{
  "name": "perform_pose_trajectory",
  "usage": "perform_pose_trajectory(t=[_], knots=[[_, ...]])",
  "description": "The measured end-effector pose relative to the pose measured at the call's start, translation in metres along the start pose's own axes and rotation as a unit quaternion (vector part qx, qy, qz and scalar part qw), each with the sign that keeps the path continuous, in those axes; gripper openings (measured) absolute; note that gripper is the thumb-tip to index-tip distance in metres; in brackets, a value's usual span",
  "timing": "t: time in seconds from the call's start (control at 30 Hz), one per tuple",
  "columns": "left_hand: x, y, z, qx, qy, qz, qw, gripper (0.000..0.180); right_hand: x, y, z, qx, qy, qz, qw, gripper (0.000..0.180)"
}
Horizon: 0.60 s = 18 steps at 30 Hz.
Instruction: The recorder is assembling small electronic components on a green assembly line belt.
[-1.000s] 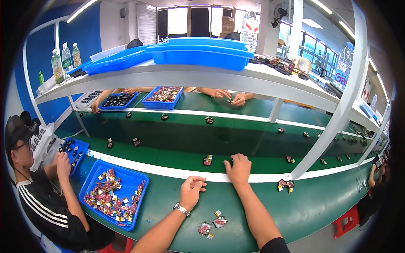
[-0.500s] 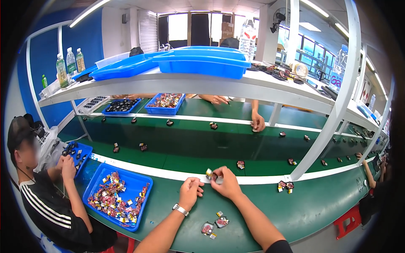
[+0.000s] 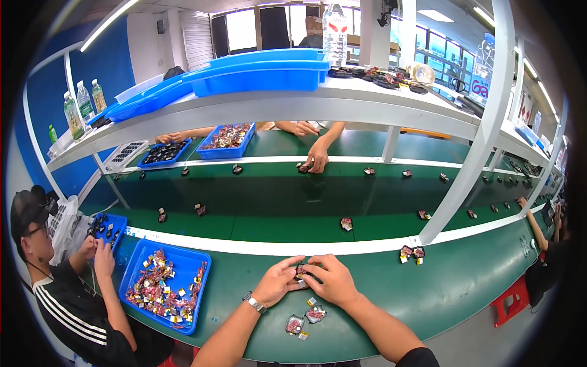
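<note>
My left hand (image 3: 276,282) and my right hand (image 3: 333,282) meet over the green bench, both closed on one small electronic part (image 3: 300,270). This part has a dark shell, a reddish inside and a pale tab; the fingers cover much of it. Just below my hands lie two similar parts with clear-edged shells and reddish insides, a left one (image 3: 294,324) and a right one (image 3: 315,314). Each has a small white-and-yellow piece beside it. Left of my left wrist stands a blue tray (image 3: 206,269) with many loose reddish parts and white-and-yellow pieces.
Beyond a white rail (image 3: 244,246), small parts sit spaced along a green belt (image 3: 275,214). A white post (image 3: 465,177) and an overhead shelf (image 3: 244,113) frame the bench. A co-worker (image 3: 79,293) sits at the left; another person's hand (image 3: 317,156) touches a far part.
The part came back from the rail toward me, and my left hand has closed on it too. Across the belt, the other person's hand shifted left in the picture. The whole view turned slightly.
</note>
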State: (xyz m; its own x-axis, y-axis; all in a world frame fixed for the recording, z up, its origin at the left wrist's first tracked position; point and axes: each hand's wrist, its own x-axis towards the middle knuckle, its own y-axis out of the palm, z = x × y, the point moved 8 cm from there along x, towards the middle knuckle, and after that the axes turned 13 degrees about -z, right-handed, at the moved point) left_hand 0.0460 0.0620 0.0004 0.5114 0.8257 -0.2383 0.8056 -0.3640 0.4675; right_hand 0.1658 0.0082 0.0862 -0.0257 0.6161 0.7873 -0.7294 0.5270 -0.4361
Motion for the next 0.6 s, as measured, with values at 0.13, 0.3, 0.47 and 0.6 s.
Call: perform_pose_trajectory(t=[0.13,0.3,0.47,0.6], knots=[[0.003,-0.003,0.002,0.014,0.025,-0.012,1.000,0.037,0.005,0.003,0.003,-0.049,-0.019,-0.009,0.999,0.019],[0.004,-0.002,0.006,0.053,0.030,-0.017,0.998,0.030,0.007,0.008,-0.004,-0.015,0.003,0.038,0.999,0.017],[0.005,-0.004,0.009,0.075,0.033,-0.008,0.997,0.030,0.007,0.007,-0.002,0.002,-0.008,0.053,0.999,0.019],[0.005,-0.005,0.009,0.073,0.037,-0.021,0.996,0.029,0.005,0.008,-0.008,0.009,-0.005,0.052,0.999,0.019]])
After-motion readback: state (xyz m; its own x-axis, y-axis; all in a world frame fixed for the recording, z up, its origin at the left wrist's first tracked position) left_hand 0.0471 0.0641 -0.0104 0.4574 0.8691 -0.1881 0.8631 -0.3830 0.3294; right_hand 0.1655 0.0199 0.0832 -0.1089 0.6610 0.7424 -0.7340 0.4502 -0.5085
